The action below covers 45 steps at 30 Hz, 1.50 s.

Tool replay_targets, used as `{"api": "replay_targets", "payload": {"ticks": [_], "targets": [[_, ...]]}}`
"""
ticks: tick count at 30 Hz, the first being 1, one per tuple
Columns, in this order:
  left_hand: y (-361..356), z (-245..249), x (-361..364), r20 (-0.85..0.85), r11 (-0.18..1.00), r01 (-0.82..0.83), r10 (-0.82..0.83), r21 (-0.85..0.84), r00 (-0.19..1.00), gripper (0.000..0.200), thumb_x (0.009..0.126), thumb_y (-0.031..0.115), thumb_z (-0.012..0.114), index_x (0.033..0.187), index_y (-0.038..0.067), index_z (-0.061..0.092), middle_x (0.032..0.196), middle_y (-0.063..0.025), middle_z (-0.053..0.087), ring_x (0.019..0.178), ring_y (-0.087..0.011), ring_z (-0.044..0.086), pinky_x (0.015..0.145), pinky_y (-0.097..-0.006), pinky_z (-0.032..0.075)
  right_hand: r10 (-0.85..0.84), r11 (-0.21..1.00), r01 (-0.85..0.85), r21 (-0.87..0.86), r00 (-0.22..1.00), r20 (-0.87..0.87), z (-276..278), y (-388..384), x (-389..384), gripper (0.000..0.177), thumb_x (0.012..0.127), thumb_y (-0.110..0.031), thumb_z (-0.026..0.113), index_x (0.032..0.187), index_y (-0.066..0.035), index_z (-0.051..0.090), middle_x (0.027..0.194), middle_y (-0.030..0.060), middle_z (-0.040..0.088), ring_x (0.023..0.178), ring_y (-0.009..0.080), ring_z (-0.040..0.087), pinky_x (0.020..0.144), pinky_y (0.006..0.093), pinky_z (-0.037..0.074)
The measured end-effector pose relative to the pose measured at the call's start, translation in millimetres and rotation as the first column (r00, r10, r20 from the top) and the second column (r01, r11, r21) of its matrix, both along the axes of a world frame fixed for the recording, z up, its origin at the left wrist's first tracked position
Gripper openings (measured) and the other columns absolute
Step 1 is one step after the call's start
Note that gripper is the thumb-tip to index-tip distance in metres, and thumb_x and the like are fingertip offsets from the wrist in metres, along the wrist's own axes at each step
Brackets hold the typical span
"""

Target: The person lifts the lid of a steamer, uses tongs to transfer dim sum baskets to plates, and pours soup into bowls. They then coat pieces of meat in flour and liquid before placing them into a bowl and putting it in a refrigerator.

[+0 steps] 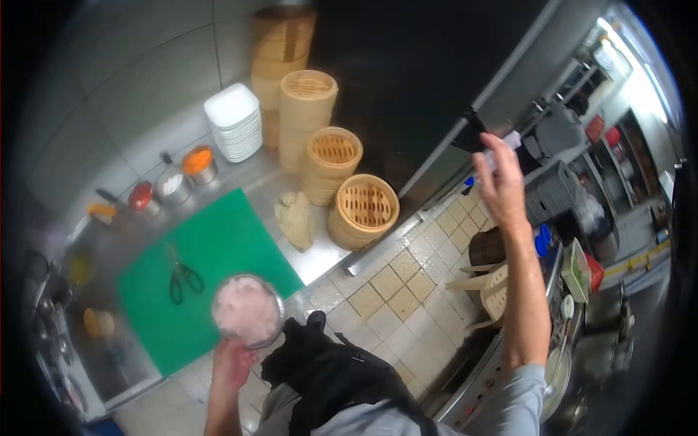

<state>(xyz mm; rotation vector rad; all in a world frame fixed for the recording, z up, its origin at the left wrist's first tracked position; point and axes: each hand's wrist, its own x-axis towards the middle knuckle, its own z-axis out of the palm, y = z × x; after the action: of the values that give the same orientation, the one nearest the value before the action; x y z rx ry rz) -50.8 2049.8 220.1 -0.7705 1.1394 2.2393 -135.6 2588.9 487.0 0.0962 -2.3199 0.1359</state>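
Note:
At the front edge of the green cutting board (207, 251), a round metal bowl (279, 320) holds a pale pink, paste-like mass (247, 309). My left hand (234, 363) has its fingers closed on the bowl's near rim. My right hand (502, 182) is raised far to the right, beside the edge of a dark, tall panel (414, 80). Its fingers are curled around something whitish and crumpled (513, 140), too blurred to name. Black-handled scissors (185, 282) lie on the board, left of the bowl.
Bamboo steamers (367, 203) stand in several stacks behind the board, near a beige cloth (294, 221) and stacked white dishes (234, 123). Metal containers (173, 183) line the wall. A cream plastic chair (491, 294) stands on the tiled floor (403, 283). Cooking equipment (480, 378) is at right.

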Motion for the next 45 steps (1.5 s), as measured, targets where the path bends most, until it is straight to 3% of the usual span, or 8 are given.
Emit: {"api": "replay_targets", "payload": {"ticks": [5,14,20,28,29,35,39,45], "targets": [[65,31,-8,0.03,0.998,0.037,-0.036,-0.042,0.999,0.034,0.09,0.006,0.055,0.123,-0.003,0.051,0.098,-0.0177,0.069,0.075,-0.0274,0.071,0.059,-0.0335,0.056,0.096,0.995,-0.094,-0.04,0.993,0.075,-14,44,-26,0.006,0.093,-0.005,0.065,0.096,0.0,0.063,0.088,0.0143,0.057,0.085,0.0302,0.057,0.077,0.0372,0.046],[169,11,24,-0.005,1.0,0.012,-0.012,0.0,1.0,0.036,0.091,0.006,0.053,0.124,-0.008,0.049,0.096,-0.0206,0.069,0.074,-0.0268,0.073,0.053,-0.0311,0.058,0.121,0.95,-0.088,-0.299,0.988,0.095,-45,163,-59,0.019,0.099,-0.009,0.054,0.105,0.004,0.067,0.104,0.0164,0.068,0.097,0.0282,0.063,0.088,0.0366,0.048],[263,12,73,0.025,0.984,0.008,-0.004,-0.179,1.0,0.031,0.088,0.005,0.054,0.119,-0.004,0.054,0.093,-0.0145,0.069,0.065,-0.0193,0.068,0.05,-0.0276,0.052,0.327,0.889,-0.36,-0.283,0.932,-0.155,-34,146,-49,0.022,0.09,-0.009,0.061,0.072,-0.002,0.053,0.07,0.0138,0.055,0.068,0.0343,0.055,0.074,0.0433,0.044],[374,-13,129,0.076,0.988,-0.078,0.088,-0.132,0.993,0.036,0.092,0.005,0.05,0.123,-0.014,0.052,0.099,-0.0229,0.071,0.077,-0.0278,0.074,0.054,-0.0283,0.06,0.513,0.756,-0.611,-0.235,0.776,-0.366,-56,235,51,0.014,0.087,-0.003,0.055,0.074,0.001,0.056,0.072,0.0106,0.053,0.068,0.0266,0.05,0.079,0.0399,0.043],[386,-18,119,0.053,0.995,-0.014,0.02,-0.102,0.998,0.033,0.093,0.005,0.052,0.12,-0.013,0.054,0.097,-0.0221,0.072,0.078,-0.0273,0.075,0.055,-0.0282,0.06,0.405,0.785,-0.528,-0.324,0.834,-0.375,-67,250,70,0.014,0.086,-0.005,0.054,0.077,0.003,0.06,0.082,0.0149,0.063,0.081,0.0305,0.059,0.094,0.0442,0.045],[461,-69,43,0.156,0.951,0.268,-0.244,-0.154,0.957,0.033,0.094,0.004,0.052,0.125,-0.008,0.052,0.099,-0.0189,0.071,0.077,-0.0246,0.073,0.061,-0.0295,0.062,0.497,0.583,-0.641,-0.499,0.767,-0.405,-70,331,133,0.041,0.097,-0.032,0.04,0.088,0.0,0.064,0.1,0.0149,0.068,0.096,0.0261,0.062,0.105,0.0404,0.043],[509,-131,-12,0.13,0.906,0.418,-0.406,-0.074,0.904,0.035,0.095,0.002,0.051,0.13,-0.001,0.049,0.106,-0.0179,0.069,0.083,-0.0242,0.073,0.066,-0.0316,0.062,0.251,0.594,-0.515,-0.618,0.848,-0.466,-92,368,181,0.039,0.096,-0.034,0.042,0.087,-0.002,0.061,0.098,0.0117,0.066,0.092,0.0234,0.061,0.103,0.0395,0.044],[581,-225,-112,0.153,0.962,0.259,-0.244,-0.084,0.958,0.033,0.097,0.002,0.049,0.129,-0.001,0.049,0.104,-0.016,0.065,0.074,-0.0232,0.067,0.062,-0.0325,0.06,0.015,0.663,-0.306,-0.683,0.918,-0.397,-131,399,213,0.036,0.096,-0.032,0.044,0.089,-0.001,0.062,0.097,0.0115,0.067,0.091,0.0228,0.061,0.1,0.0386,0.045]]}}
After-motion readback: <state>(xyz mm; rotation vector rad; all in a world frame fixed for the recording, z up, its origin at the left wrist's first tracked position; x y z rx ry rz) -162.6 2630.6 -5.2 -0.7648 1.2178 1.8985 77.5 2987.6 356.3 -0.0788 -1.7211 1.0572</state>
